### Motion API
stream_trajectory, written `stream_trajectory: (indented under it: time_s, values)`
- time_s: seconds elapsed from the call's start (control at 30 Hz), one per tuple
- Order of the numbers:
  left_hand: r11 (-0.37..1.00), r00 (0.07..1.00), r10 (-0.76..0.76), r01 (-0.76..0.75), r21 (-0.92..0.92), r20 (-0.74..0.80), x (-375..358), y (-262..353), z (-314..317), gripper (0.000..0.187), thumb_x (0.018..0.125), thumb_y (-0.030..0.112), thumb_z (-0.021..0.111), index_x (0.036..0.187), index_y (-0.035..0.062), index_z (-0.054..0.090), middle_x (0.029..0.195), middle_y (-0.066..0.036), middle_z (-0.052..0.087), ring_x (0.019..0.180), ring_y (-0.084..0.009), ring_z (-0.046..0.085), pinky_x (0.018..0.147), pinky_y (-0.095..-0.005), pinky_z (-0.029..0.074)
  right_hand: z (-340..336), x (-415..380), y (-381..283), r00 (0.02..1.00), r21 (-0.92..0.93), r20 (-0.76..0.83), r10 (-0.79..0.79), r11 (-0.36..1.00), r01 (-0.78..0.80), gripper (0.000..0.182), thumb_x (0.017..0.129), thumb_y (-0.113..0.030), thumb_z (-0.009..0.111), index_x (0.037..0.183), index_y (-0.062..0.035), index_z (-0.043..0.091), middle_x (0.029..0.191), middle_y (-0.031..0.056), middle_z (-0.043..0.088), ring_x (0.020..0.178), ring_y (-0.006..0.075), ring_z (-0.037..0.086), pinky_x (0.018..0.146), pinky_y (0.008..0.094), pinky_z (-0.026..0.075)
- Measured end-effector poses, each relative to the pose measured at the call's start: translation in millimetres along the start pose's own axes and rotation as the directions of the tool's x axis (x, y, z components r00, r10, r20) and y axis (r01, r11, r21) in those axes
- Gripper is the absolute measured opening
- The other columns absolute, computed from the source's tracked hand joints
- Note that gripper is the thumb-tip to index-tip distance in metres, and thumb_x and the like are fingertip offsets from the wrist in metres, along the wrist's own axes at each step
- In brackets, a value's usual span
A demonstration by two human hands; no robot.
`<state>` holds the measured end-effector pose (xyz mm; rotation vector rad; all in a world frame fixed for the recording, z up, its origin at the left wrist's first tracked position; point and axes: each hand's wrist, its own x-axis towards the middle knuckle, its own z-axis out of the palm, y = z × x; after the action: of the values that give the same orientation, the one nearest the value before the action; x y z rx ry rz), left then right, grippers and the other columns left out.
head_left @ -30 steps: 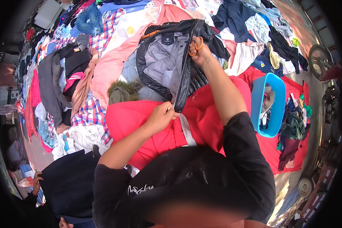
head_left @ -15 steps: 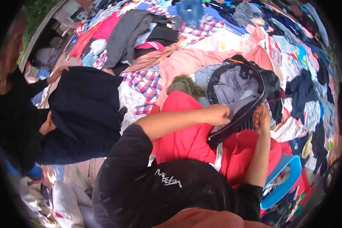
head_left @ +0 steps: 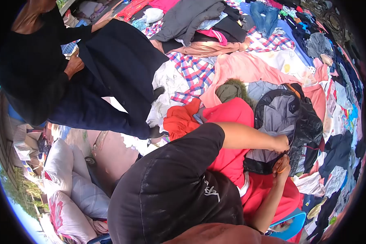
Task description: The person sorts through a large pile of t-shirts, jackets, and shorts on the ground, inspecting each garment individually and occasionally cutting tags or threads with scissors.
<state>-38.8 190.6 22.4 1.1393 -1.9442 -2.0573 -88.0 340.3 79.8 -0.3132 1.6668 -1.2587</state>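
A black jacket with a grey lining (head_left: 278, 116) lies bunched across my red-trousered lap, its inside facing up. My left hand (head_left: 279, 143) is closed on the jacket's dark edge. Right beside it, slightly lower, my right hand (head_left: 281, 166) is curled around a tool with an orange looped handle (head_left: 279, 171), like that of small scissors; its working end is hidden at the jacket edge. The two hands are nearly touching. Beyond my knee lie a dark green garment with a furry trim (head_left: 232, 90) and an orange-red cloth (head_left: 182, 118).
At the left a person in black holds up a large dark coat (head_left: 124, 61). Heaped clothes spread ahead and to the right, including a pink garment (head_left: 248, 69) and blue jeans (head_left: 264, 18). A blue plastic rim (head_left: 293, 224) shows by my right leg. Stuffed white sacks (head_left: 61, 162) stand behind left.
My view has swung left, so the scene sits further right. My left hand has moved along the jacket edge to meet my right hand. The other person's coat is spread differently.
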Motion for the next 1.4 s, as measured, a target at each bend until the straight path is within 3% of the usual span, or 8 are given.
stream_trajectory:
  time_s: [0.03, 0.13, 0.23, 0.3, 0.37, 0.77, 1.27, 1.4]
  values:
    - [0.999, 0.999, -0.03, 0.031, -0.019, 0.023, 0.6, -0.6, 0.1, 0.028, 0.089, 0.022, 0.065, 0.073, 0.0003, 0.07, 0.065, -0.015, 0.069, 0.057, -0.0233, 0.068, 0.059, -0.0403, 0.052, 0.0, 0.7, -1.5, 1.0, 0.013, -0.005, 0.006, 1.0, -0.006, 0.04, 0.1, -0.045, 0.056, 0.079, -0.0119, 0.052, 0.054, -0.0012, 0.046, 0.035, 0.0098, 0.041, 0.029, 0.023, 0.025]
    - [0.933, 0.923, 0.329, -0.285, 0.218, -0.202, 17.4, -22.3, 9.9, 0.026, 0.084, 0.023, 0.066, 0.075, -0.0011, 0.07, 0.071, -0.021, 0.069, 0.066, -0.0326, 0.07, 0.064, -0.0434, 0.052, -0.9, 6.2, -1.3, 1.0, 0.015, 0.007, 0.028, 0.999, -0.028, 0.04, 0.1, -0.045, 0.057, 0.078, -0.0117, 0.053, 0.054, -0.0014, 0.046, 0.035, 0.0095, 0.042, 0.029, 0.0231, 0.025]
    - [0.945, 0.927, 0.294, -0.245, 0.219, -0.232, 11.1, -17.6, 6.6, 0.028, 0.083, 0.025, 0.061, 0.079, -0.0012, 0.07, 0.073, -0.022, 0.068, 0.068, -0.0332, 0.069, 0.063, -0.0438, 0.053, -0.5, -5.0, -15.4, 0.992, 0.083, 0.063, 0.109, 0.99, -0.114, 0.038, 0.098, -0.046, 0.059, 0.08, -0.0125, 0.054, 0.056, -0.0015, 0.047, 0.039, 0.0094, 0.044, 0.032, 0.0222, 0.025]
    - [0.987, 0.984, 0.133, -0.142, -0.077, -0.115, -8.5, -2.6, 0.7, 0.03, 0.091, 0.024, 0.055, 0.083, -0.0025, 0.065, 0.063, -0.012, 0.065, 0.052, -0.018, 0.064, 0.048, -0.0332, 0.048, -3.6, -13.6, -17.4, 0.978, 0.137, 0.085, 0.191, 0.97, -0.201, 0.039, 0.097, -0.047, 0.059, 0.078, -0.0121, 0.056, 0.057, -0.0011, 0.049, 0.041, 0.0103, 0.046, 0.034, 0.0237, 0.028]
    - [0.933, 0.999, 0.024, -0.034, -0.358, -0.033, -13.9, 1.6, 1.7, 0.024, 0.094, 0.022, 0.055, 0.086, 0.0003, 0.062, 0.064, -0.008, 0.062, 0.051, -0.0169, 0.062, 0.047, -0.0283, 0.049, -9.6, -20.0, -9.8, 0.971, 0.2, 0.124, 0.202, 0.954, -0.224, 0.042, 0.096, -0.049, 0.061, 0.08, -0.0101, 0.058, 0.058, 0.0003, 0.052, 0.041, 0.0115, 0.048, 0.034, 0.024, 0.03]
    - [0.782, 0.98, -0.049, 0.158, -0.602, 0.193, -19.6, -15.3, 11.2, 0.026, 0.106, 0.024, 0.042, 0.089, 0.0055, 0.049, 0.09, -0.011, 0.063, 0.105, -0.0299, 0.07, 0.07, -0.0374, 0.06, -30.9, -18.2, 1.8, 0.956, 0.139, 0.133, 0.262, 0.95, -0.28, 0.044, 0.093, -0.049, 0.064, 0.077, -0.0086, 0.058, 0.058, 0.0007, 0.052, 0.04, 0.0107, 0.05, 0.033, 0.0231, 0.031]
    - [0.725, 0.998, 0.015, 0.027, -0.689, 0.055, -12.1, -34.6, 11.1, 0.02, 0.1, 0.017, 0.046, 0.082, 0.0082, 0.05, 0.084, -0.008, 0.059, 0.095, -0.0262, 0.069, 0.083, -0.0364, 0.052, -18.4, 16.4, -11.9, 0.957, 0.164, 0.188, 0.22, 0.954, -0.251, 0.043, 0.092, -0.046, 0.065, 0.072, -0.0098, 0.056, 0.055, -0.0014, 0.047, 0.039, 0.0088, 0.045, 0.034, 0.0223, 0.026]
    - [0.715, 1.0, -0.014, 0.015, -0.699, 0.008, -18.6, -27.3, 9.0, 0.02, 0.096, 0.021, 0.048, 0.08, 0.0094, 0.05, 0.079, -0.003, 0.054, 0.072, -0.0159, 0.055, 0.071, -0.0312, 0.049, -15.3, 34.1, -9.6, 0.957, 0.139, 0.181, 0.228, 0.957, -0.254, 0.047, 0.096, -0.049, 0.061, 0.072, -0.0091, 0.055, 0.054, -0.0019, 0.045, 0.038, 0.0084, 0.042, 0.033, 0.0225, 0.024]
